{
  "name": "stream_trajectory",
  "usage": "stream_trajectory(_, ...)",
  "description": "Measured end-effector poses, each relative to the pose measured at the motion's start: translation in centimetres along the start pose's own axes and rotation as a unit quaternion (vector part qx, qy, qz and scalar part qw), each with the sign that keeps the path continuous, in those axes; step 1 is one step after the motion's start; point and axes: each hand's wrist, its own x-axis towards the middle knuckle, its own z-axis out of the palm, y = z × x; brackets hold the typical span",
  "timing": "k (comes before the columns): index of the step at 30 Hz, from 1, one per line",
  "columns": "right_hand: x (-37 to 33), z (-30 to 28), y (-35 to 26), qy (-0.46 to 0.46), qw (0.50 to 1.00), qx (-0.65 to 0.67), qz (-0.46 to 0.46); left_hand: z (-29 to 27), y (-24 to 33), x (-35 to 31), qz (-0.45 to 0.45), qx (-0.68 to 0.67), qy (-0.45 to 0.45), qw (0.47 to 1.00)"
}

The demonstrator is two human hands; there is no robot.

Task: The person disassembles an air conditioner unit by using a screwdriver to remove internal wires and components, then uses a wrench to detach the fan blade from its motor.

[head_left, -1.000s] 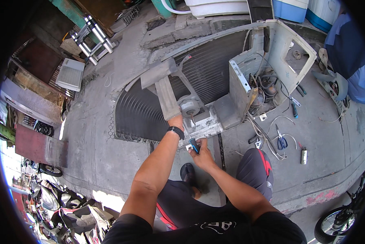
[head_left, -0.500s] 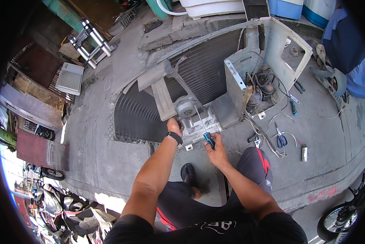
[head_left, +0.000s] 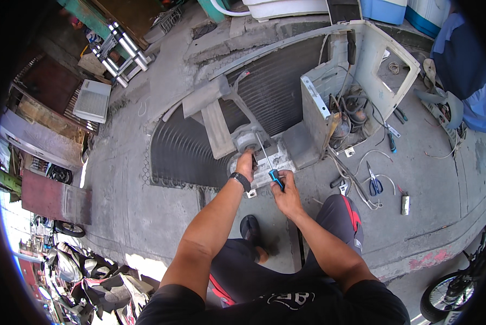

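My right hand [head_left: 287, 194] is closed round the blue-and-black handle of a screwdriver [head_left: 276, 179]. Its thin shaft points away from me, the tip by the round grey fan motor [head_left: 247, 138]. Just below that motor, my left hand [head_left: 245, 164] has its fingers curled in by the motor's front; what they grip is hidden. The motor sits on a dusty metal bracket [head_left: 243, 108] inside an opened air conditioner outdoor unit. Grey fan blades [head_left: 216, 127] stick out at the motor's left, in front of the dark finned coil [head_left: 186, 157].
Right of the motor stand a metal divider [head_left: 314, 100] and a compressor bay with tangled wires [head_left: 356, 108]. On the concrete lie blue-handled scissors [head_left: 375, 186], another screwdriver [head_left: 392, 144], an adjustable wrench [head_left: 343, 187] and a small metal cylinder [head_left: 405, 205]. A folded ladder [head_left: 121, 57] lies at the far left.
My left hand has moved up and right, from under the lower fan blade to the motor's front. The right hand and screwdriver have shifted slightly toward the motor.
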Motion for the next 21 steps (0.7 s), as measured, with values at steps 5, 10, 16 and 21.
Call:
stream_trajectory(5, 0.6, 0.4, 1.1, -0.008, 0.999, 0.032, 0.011, 0.1, -0.1, -0.2, 0.002, 0.016, 0.003, 1.000)
stream_trajectory(10, 0.8, -1.1, 0.2, -0.068, 0.962, 0.242, 0.102, -0.7, -1.0, 0.4, 0.034, 0.050, -0.020, 0.998)
stream_trajectory(16, 1.3, -2.6, 0.0, -0.082, 0.928, 0.331, 0.150, -0.4, -1.1, 0.5, 0.040, 0.048, -0.043, 0.997)
stream_trajectory(21, 1.4, -2.7, 0.4, -0.089, 0.922, 0.345, 0.150, -1.2, -1.4, 1.1, 0.034, 0.051, -0.082, 0.995)
